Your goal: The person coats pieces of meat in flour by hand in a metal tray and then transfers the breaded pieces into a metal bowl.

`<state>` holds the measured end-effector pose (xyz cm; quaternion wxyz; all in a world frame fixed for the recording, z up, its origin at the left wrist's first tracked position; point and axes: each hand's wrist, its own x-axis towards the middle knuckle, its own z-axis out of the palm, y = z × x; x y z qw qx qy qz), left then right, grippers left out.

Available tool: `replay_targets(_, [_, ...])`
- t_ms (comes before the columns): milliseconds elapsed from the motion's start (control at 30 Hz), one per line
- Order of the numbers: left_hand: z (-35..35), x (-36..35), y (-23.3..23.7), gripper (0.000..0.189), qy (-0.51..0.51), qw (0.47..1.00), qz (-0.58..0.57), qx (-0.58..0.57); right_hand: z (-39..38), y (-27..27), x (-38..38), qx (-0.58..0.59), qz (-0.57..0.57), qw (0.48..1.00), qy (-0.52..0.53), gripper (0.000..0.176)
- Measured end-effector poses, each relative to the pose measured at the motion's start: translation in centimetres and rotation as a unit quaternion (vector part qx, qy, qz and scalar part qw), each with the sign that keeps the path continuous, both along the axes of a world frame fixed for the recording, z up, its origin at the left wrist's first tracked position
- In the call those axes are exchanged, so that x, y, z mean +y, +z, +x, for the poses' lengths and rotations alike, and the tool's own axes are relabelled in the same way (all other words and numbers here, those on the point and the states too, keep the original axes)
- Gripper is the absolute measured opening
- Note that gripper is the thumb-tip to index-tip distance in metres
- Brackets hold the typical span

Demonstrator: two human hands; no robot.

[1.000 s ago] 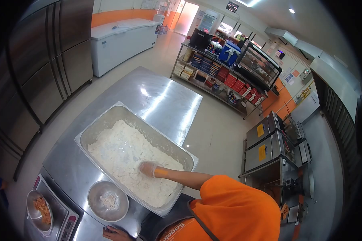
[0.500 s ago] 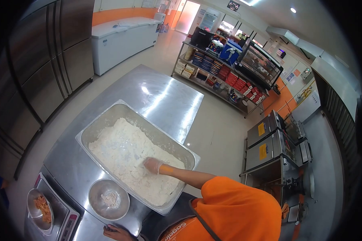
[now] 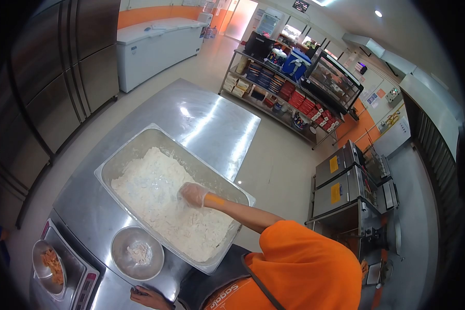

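My right hand, in a clear plastic glove, reaches into a large metal pan. Its fingers are sunk in the white flour and hidden. Lumpy bits coated in flour show on the surface near the pan's near end. At the bottom of the view, my bare left hand rests at the table's near edge with fingers loosely stretched, holding nothing. A round metal bowl, with a little floury residue inside, stands between that hand and the pan.
On the left, a bowl of orange-brown pieces sits on a scale. The steel table stretches beyond the pan. Steel cabinets, a white chest freezer, a loaded shelf rack and fryers stand around.
My right hand has risen slightly in the flour, showing more of the glove. The view has shifted a little; my left hand stays by the table edge.
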<state>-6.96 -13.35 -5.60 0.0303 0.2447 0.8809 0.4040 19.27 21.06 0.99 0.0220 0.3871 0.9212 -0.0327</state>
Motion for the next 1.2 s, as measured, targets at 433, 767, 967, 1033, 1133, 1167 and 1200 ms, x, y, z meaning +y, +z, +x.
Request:
replay_targets(433, [-0.7, 0.0, -0.7, 0.037, -0.002, 1.0, -0.021, -0.009, 2.5, 0.6, 0.8, 0.0, -0.066, 0.998, -0.008, 0.032])
replay_targets(767, [-1.3, 0.0, -0.8, 0.034, 0.019, 0.999, -0.02, -0.035, 2.6, 4.0, 0.8, 0.126, -0.177, 0.976, 0.001, 0.036])
replay_targets(967, [-1.5, -0.1, -1.3, 0.035, 0.038, 0.999, -0.025, -0.027, -3.5, 11.3, -2.9, 0.188, -0.322, 0.918, -0.134, 0.035])
replay_targets(1033, [-1.3, 0.1, -0.5, 0.034, 0.039, 0.998, -0.023, -0.042, -5.9, 12.4, -4.2, 0.197, -0.337, 0.917, -0.088, 0.034])
replay_targets(1133, [-1.4, -0.1, -0.7, 0.032, 0.031, 0.999, -0.031, -0.017, -11.2, 13.9, -6.9, 0.193, -0.324, 0.926, 0.016, 0.035])
replay_targets(1167, [-1.6, -0.2, -0.6, 0.032, 0.037, 0.999, -0.037, -0.015, -13.0, 13.8, -7.8, 0.174, -0.294, 0.937, 0.074, 0.039])
replay_targets(1200, [-1.6, -0.1, -0.6, 0.032, 0.034, 0.999, -0.03, -0.016, -14.4, 12.9, -8.1, 0.155, -0.249, 0.946, 0.139, 0.037])
